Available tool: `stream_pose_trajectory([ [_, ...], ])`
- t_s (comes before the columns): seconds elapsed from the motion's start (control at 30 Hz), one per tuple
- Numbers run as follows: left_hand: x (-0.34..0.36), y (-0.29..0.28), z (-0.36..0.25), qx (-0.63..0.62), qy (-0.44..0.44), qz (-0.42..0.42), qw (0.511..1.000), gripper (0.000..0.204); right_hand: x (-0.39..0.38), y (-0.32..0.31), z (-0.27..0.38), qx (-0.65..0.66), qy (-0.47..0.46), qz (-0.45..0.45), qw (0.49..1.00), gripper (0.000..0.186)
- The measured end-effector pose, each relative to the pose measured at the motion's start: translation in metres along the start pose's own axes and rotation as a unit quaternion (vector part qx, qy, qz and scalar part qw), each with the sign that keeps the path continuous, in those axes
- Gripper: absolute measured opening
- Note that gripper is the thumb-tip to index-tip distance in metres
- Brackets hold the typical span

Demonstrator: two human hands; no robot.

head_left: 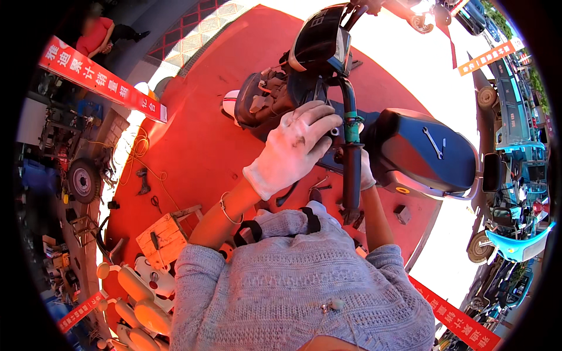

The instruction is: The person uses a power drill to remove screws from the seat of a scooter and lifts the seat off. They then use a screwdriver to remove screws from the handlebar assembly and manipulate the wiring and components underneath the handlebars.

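Observation:
A dark electric scooter stands in front of me, its handlebar (349,96) turned so that one black grip (352,175) points toward me. Over the steering column, beside the green switch housing (353,126), is my left hand (293,146) in a stained white glove. Its fingers stretch to the right, slightly bent and apart; what their tips touch is hidden. My right hand (367,171), also gloved, is mostly hidden behind the grip, fingers out of sight. A wrench (433,144) lies on the scooter seat (413,155) next to a small metal piece (444,142).
Loose brown parts (261,102) lie in the scooter's opened front section. On the red floor are a drill (142,181), scissors (155,202), a yellow cord (139,149) and a wooden box (170,229) bearing a screwdriver (155,240). A person (96,36) sits far left.

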State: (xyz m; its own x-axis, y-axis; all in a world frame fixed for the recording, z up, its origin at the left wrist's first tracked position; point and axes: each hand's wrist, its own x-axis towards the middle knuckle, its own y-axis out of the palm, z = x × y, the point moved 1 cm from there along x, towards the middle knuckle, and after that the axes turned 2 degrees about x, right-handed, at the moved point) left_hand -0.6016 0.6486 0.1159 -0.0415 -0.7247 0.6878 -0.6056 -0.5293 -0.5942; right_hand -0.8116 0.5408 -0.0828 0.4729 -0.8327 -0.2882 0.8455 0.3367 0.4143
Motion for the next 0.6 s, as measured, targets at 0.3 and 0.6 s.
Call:
stream_pose_trajectory([
  [0.3, 0.064, 0.031, -0.024, 0.041, -0.217, 0.199, 0.955, 0.017, 0.033, -0.021, -0.007, -0.121, 0.071, 0.074, 0.987, 0.032],
  [0.6, 0.059, 0.017, -0.039, -0.006, -0.359, 0.277, 0.891, 0.017, 0.022, 0.017, 0.104, 0.022, 0.010, 0.256, 0.966, 0.025],
])
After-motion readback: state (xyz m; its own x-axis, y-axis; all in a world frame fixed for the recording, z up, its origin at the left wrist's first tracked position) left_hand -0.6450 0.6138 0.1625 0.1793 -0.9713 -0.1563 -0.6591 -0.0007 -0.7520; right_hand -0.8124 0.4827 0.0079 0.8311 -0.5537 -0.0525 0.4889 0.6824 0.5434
